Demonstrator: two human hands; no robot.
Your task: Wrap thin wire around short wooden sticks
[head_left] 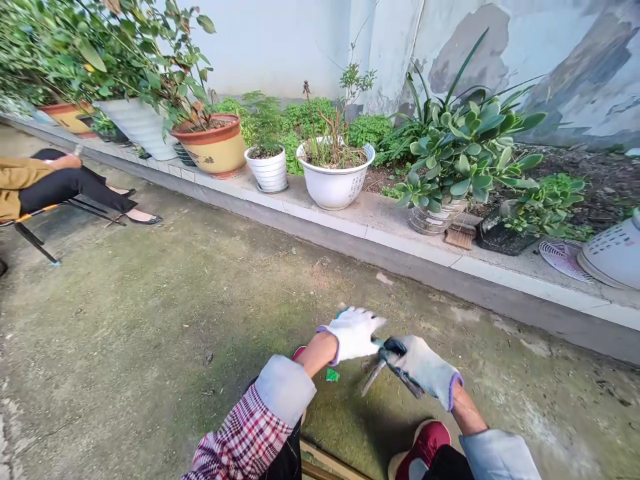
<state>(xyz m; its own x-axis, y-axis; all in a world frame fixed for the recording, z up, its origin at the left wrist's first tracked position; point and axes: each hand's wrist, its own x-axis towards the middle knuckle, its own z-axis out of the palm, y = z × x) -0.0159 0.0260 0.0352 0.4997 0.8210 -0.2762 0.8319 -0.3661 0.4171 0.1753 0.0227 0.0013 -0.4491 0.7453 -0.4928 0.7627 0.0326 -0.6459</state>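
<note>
My left hand (353,333), in a white work glove, is raised over the mossy concrete, with a bit of green strip (341,311) showing at its far side. Its fingers seem closed on that strip, though the glove hides most of it. My right hand (423,370), in a grey-white glove, grips the dark handles of a pair of metal shears (385,375), whose blades point down and to the left. The two hands nearly touch. A small green scrap (330,375) lies on the ground below them.
A person in a tan jacket (50,183) sits on a folding chair (37,227) at the left. Potted plants (335,173) line a raised concrete ledge (320,217) before a stained wall. My red shoes (423,450) and a wooden strip (325,460) lie below my hands.
</note>
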